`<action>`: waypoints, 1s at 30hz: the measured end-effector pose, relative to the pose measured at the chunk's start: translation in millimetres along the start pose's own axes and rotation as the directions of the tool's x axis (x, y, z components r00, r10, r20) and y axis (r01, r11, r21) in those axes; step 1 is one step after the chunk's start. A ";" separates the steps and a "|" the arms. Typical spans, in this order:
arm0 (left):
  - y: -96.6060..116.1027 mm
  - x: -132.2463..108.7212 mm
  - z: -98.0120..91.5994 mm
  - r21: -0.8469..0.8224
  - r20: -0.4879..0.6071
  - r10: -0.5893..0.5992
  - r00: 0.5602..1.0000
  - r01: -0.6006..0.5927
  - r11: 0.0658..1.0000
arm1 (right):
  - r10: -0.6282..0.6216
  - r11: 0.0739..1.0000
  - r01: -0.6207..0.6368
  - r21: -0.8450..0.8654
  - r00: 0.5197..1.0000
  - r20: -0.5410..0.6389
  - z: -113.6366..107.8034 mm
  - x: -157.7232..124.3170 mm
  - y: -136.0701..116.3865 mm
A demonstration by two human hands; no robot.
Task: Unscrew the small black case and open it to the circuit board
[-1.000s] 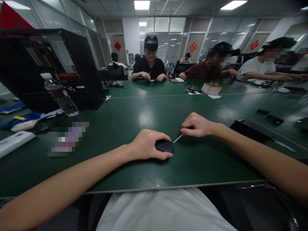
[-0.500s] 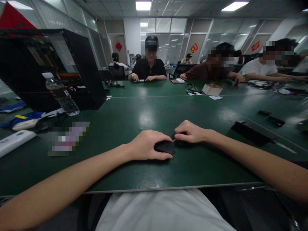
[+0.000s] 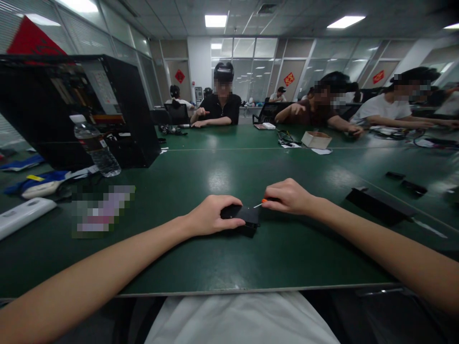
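Note:
My left hand (image 3: pixel 212 215) is wrapped around a small black plastic case (image 3: pixel 247 215), with the thumb on the near side and the fingers on the far side. The right end of the case shows, with a lower black part below its top face; the palm hides the rest. In my right hand (image 3: pixel 289 197) is a small screwdriver (image 3: pixel 264 201) with an orange part on its handle and a thin metal shaft. Its tip points left at the top right corner of the case; whether it touches, I cannot tell.
A black computer case (image 3: pixel 129 110) and a water bottle (image 3: pixel 96 148) stand at left, near a white power strip (image 3: pixel 25 217) and a pixelated item (image 3: pixel 103 212). Black parts (image 3: pixel 380 205) lie at right. Across the green table (image 3: pixel 186 177) are a small box (image 3: pixel 316 140) and several people.
The black case now shows its lower part at the right end, as if tilted. My left hand has shifted slightly left, and my right hand with the screwdriver slightly right.

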State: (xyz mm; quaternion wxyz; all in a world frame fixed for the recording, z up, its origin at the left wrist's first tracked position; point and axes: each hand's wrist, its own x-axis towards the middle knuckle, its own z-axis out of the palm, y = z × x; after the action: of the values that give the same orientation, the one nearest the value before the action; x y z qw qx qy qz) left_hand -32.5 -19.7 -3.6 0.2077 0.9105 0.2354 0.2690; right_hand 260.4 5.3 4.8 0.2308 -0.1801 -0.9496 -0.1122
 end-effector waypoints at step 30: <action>-12.5 -1.3 -60.2 0.098 0.211 0.016 0.977 -0.038 0.995 | -0.037 0.993 0.040 -0.108 0.999 0.033 14.6 3.0 -28.3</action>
State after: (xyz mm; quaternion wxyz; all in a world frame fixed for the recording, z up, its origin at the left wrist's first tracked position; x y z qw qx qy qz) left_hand -72.9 4.8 35.8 0.1814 0.9463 0.2132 0.1617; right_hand 241.1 -15.2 -10.1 0.2035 -0.1757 -0.9489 -0.1653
